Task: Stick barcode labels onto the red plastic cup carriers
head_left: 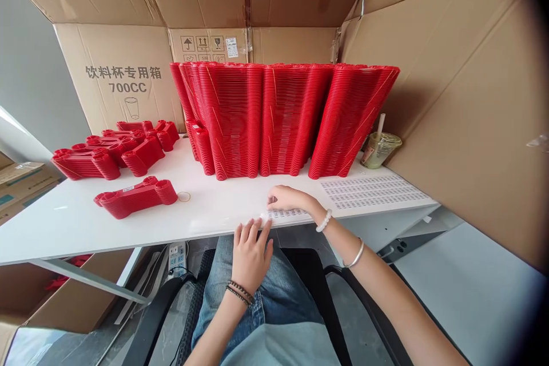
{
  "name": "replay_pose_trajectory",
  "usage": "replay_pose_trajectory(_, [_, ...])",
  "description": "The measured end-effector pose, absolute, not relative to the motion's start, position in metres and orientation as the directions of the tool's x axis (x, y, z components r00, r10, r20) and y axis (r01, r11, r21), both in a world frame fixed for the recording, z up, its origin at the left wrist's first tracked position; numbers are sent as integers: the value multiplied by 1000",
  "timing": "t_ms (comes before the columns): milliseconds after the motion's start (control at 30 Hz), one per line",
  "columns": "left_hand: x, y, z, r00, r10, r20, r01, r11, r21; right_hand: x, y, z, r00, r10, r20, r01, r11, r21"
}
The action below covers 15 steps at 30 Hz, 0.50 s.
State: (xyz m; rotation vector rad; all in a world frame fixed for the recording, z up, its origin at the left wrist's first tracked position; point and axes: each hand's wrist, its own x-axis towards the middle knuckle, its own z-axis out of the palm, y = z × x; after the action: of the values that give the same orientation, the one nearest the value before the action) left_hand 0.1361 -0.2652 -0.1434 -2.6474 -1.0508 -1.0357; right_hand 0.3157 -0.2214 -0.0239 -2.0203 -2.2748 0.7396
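Note:
A narrow sheet of small printed labels (288, 213) lies at the table's front edge. My left hand (251, 251) rests with its fingers stretched out at that edge, the tips by the sheet's left end. My right hand (288, 198) is over the sheet's upper left part, its fingers curled down in a pinch; what lies between the fingertips is hidden. Beyond my hands stand tall stacks of thin red plastic pieces (238, 120). To the left lies a shorter bundle of the same red pieces (137, 197), with a small white label on it.
Several more red bundles (109, 148) are heaped at the back left, and a rubber band (184, 197) lies on the white table (206, 206). Larger label sheets (371, 190) and a drink cup with a straw (380, 150) are on the right. Cardboard walls (124, 57) enclose the back and right.

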Motion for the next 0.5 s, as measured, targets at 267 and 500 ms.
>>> replay_pose_trajectory(267, [137, -265, -142, 528, 572, 627, 642, -752, 146, 313, -204, -23, -199, 862, -467, 959, 72, -274])
replay_pose_trajectory(500, [137, -265, -142, 532, 581, 616, 651, -746, 141, 314, -198, -22, -216, 840, -498, 961, 93, -261])
